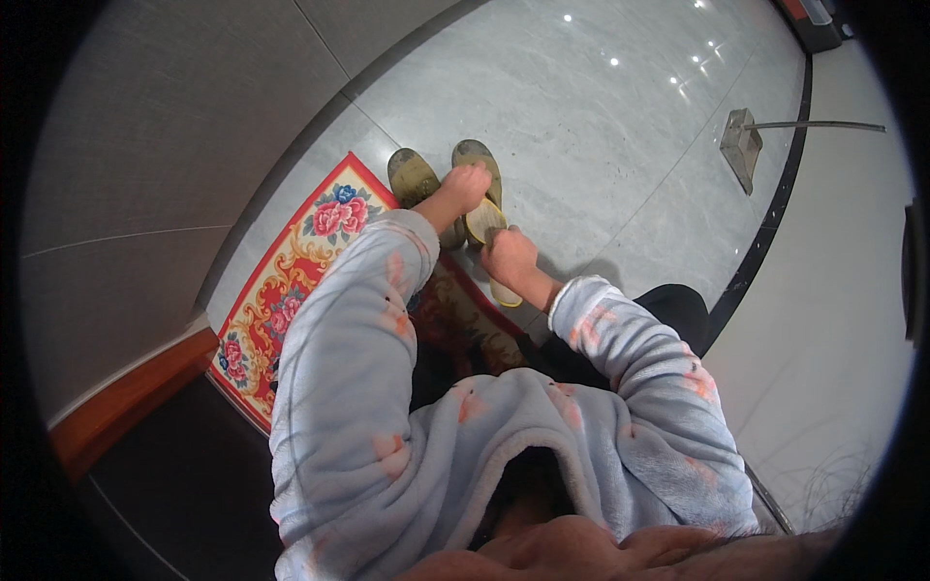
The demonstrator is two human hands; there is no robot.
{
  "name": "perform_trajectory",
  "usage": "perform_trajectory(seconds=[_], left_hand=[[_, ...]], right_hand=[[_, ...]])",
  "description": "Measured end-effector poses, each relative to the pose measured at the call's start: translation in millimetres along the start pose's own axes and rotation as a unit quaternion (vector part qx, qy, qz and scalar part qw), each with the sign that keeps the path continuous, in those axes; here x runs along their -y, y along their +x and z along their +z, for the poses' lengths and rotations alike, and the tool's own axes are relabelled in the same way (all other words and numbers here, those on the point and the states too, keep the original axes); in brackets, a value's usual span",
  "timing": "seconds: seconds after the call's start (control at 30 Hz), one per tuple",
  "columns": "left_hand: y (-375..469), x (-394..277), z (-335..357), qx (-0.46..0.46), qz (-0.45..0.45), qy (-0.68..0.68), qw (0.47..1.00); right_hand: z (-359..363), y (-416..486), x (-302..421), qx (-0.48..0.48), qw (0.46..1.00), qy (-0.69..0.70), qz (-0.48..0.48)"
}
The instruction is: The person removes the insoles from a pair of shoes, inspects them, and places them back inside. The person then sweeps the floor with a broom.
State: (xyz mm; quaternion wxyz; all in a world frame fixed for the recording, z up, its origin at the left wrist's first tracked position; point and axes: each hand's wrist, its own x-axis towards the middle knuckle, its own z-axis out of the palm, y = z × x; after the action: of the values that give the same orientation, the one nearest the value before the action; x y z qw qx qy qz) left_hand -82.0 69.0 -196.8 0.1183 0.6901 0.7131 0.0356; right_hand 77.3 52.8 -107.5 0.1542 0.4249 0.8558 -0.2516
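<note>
A pair of olive-green shoes stands on the tiled floor: one shoe (411, 174) on the left, the other shoe (472, 151) on the right. My left hand (465, 187) is curled over the right shoe near its opening; its fingertips are hidden, so its grip is unclear. A pale insole with a yellow rim (484, 220) lies across the rear of that shoe. My right hand (511, 257) is closed around the insole's middle, and the insole's other end sticks out below the fist.
A red floral mat (280, 290) lies beside the shoes on the left. Grey panels (182, 109) rise at the left above a wooden edge (138, 396). A metal dustpan with a long handle (741, 149) stands near the white wall (792, 319) on the right.
</note>
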Motion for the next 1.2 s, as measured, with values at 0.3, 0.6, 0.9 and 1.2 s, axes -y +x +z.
perform_trajectory(seconds=[0.3,0.6,0.9,1.2], left_hand=[[9,2,-1,0.048,-0.003,-0.015,0.999],[13,-1,-9,0.09,0.001,-0.053,0.995],[10,1,-14,0.078,-0.016,-0.068,0.995],[16,-5,-28,0.095,-0.01,-0.035,0.995]], right_hand=[[21,32,9,0.066,0.988,0.113,0.082],[56,61,-2,-0.098,0.993,0.07,0.0],[34,29,-1,-0.112,0.993,0.018,-0.021],[8,19,-3,0.112,0.991,0.012,0.066]])
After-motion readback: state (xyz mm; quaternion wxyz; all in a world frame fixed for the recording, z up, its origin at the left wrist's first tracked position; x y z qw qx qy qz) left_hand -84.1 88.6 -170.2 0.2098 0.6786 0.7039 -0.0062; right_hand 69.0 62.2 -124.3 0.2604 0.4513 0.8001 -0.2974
